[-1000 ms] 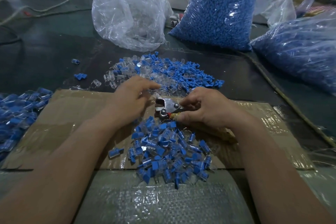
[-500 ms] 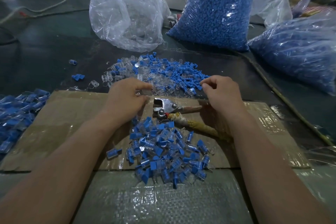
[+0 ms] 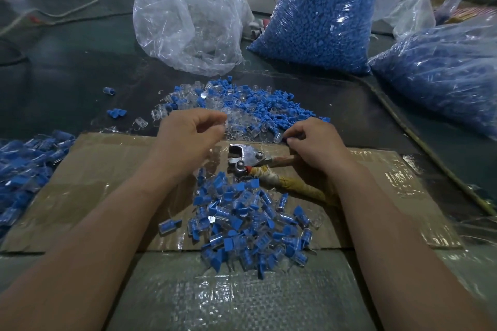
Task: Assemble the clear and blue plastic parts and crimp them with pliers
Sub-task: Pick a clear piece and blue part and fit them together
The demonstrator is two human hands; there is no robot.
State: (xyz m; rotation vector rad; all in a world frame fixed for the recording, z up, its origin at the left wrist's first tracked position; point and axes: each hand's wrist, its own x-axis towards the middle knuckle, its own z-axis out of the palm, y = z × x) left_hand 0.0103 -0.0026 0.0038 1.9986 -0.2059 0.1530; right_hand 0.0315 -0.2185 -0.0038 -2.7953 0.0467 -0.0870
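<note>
A loose pile of clear and blue plastic parts (image 3: 242,105) lies on the dark table beyond the cardboard sheet (image 3: 94,169). My left hand (image 3: 188,140) hovers at the pile's near edge, thumb and forefinger curled together around what looks like a small clear part. My right hand (image 3: 314,142) reaches into the pile's right edge and pinches a blue part at its fingertips. The pliers (image 3: 247,156) lie free on the cardboard between my hands, with their tape-wrapped handles pointing right. A heap of assembled clear-and-blue pieces (image 3: 247,226) sits just in front of the pliers.
At the back stand a clear bag of clear parts (image 3: 188,21) and a bag of blue parts (image 3: 317,21), and another blue-filled bag (image 3: 443,72) lies at the right. More assembled pieces (image 3: 24,169) are heaped at the left edge. A cord (image 3: 419,140) runs along the right side.
My right hand has let go of the pliers, which now lie on the cardboard, and has moved up to the loose pile. My left hand has lifted slightly at the pile's edge.
</note>
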